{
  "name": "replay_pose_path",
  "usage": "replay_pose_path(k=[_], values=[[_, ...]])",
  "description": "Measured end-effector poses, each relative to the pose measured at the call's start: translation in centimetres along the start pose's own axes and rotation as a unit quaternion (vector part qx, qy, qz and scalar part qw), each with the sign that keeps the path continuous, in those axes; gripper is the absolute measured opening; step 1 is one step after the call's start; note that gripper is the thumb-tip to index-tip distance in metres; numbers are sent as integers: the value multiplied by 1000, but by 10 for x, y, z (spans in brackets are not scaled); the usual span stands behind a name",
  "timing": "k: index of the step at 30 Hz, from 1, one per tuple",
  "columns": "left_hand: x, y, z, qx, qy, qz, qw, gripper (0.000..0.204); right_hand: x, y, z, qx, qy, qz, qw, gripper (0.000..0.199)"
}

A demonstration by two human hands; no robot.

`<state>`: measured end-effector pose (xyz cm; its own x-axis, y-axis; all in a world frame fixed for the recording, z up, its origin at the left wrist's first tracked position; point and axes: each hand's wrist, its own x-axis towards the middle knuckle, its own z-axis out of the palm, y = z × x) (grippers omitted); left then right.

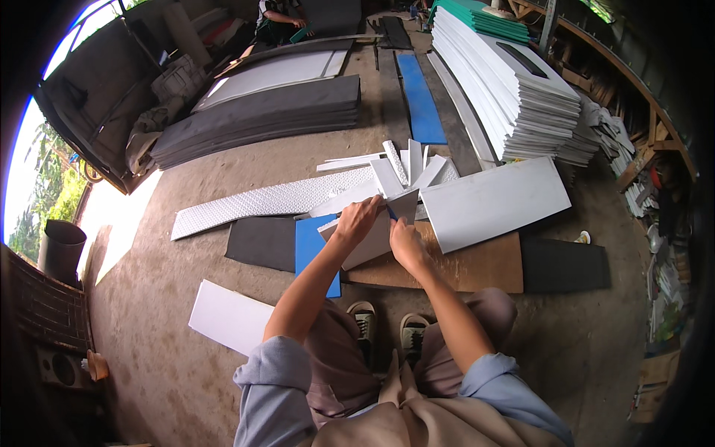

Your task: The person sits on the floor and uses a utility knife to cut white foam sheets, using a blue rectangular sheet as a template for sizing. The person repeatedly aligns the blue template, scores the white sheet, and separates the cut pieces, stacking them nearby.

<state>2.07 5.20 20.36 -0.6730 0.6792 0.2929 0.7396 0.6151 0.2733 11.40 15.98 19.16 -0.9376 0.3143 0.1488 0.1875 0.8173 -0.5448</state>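
My left hand (pixel 361 217) is closed at the upper edge of a pale foam sheet (pixel 366 249), which lies tilted in front of my feet. Close beside it, my right hand (pixel 406 242) is wrapped round a small blue-handled tool (pixel 392 214); its tip is hidden, so I cannot make out its exact kind. Beneath the sheet are a brown board (pixel 477 264) and a blue foam strip (pixel 316 253). Just beyond my hands, white offcut strips (pixel 395 167) lie in a loose heap. A wide white sheet (pixel 495 205) rests to the right of my right hand.
Textured white sheet (pixel 268 207) stretches left; dark sheets (pixel 261 244) lie under it. A white panel (pixel 231 316) is by my left forearm. Farther off stand black sheets (pixel 261 119), a tall white stack (pixel 491 82) and a long blue strip (pixel 422 100). Another person (pixel 279 18) works at the back.
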Motion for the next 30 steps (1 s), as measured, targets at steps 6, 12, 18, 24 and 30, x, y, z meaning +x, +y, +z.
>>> replay_pose_path(k=[6,12,18,24,30], values=[[-5,-8,0,-3,2,25,1000,20,-14,-11,-5,24,-55,49,997,33],[2,9,-6,-6,12,1,1000,20,9,27,36,40,-38,56,997,37],[13,9,-2,13,31,-15,999,26,-14,20,31,41,-68,90,993,37],[18,-2,8,-39,-11,-28,999,26,-8,33,58,-14,-140,126,982,33],[29,12,7,-25,-111,-76,991,25,-16,115,141,-34,-218,114,969,38]])
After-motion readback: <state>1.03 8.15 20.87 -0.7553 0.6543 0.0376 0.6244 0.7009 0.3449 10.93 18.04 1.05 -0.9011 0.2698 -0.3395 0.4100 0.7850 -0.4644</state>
